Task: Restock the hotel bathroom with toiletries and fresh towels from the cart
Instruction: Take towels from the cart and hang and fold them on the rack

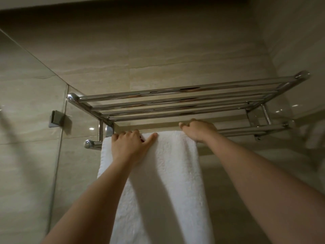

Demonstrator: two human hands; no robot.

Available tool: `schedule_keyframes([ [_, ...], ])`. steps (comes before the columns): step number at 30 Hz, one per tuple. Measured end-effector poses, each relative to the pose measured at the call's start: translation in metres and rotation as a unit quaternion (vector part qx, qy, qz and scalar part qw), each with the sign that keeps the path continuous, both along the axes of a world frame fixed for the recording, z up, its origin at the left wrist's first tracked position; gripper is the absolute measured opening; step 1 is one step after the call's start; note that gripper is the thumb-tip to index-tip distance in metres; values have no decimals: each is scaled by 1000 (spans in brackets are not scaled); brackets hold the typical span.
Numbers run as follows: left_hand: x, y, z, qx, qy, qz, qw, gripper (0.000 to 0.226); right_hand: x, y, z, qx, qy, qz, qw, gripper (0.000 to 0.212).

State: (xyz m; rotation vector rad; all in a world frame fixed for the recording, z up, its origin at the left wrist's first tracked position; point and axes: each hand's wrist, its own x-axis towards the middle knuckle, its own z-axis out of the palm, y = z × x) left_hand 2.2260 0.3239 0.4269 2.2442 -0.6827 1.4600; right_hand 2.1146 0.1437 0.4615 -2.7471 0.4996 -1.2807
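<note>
Head view: left grip (129, 147), right grip (198, 131) curled round white towel (168, 173) on rail (92, 144).

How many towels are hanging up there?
1. The white towel hangs over the rack's lower bar, with the left hand and right hand on its top edge. The blurry right edge may hide more.
</note>
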Motion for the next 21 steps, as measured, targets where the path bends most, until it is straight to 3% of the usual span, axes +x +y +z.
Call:
schedule_keyframes([
  [6,-15,-3,-3,-2,69,11,998,70,-10,-7,-16,-18,-72,26,997,48],
  [12,-67,-3,-14,52,-13,-98,994,50,-41,-17,-59,-40,-135,60,988,44],
  [15,-100,-2,-28,112,2,-152,982,37,-66,-20,-75,-33,-141,76,987,46],
  [18,-130,-3,-48,183,67,-209,958,23,-92,-22,-89,-79,-94,77,990,40],
  [21,-153,-13,-67,258,96,-209,938,23,-125,-21,-106,-177,39,51,982,30],
])
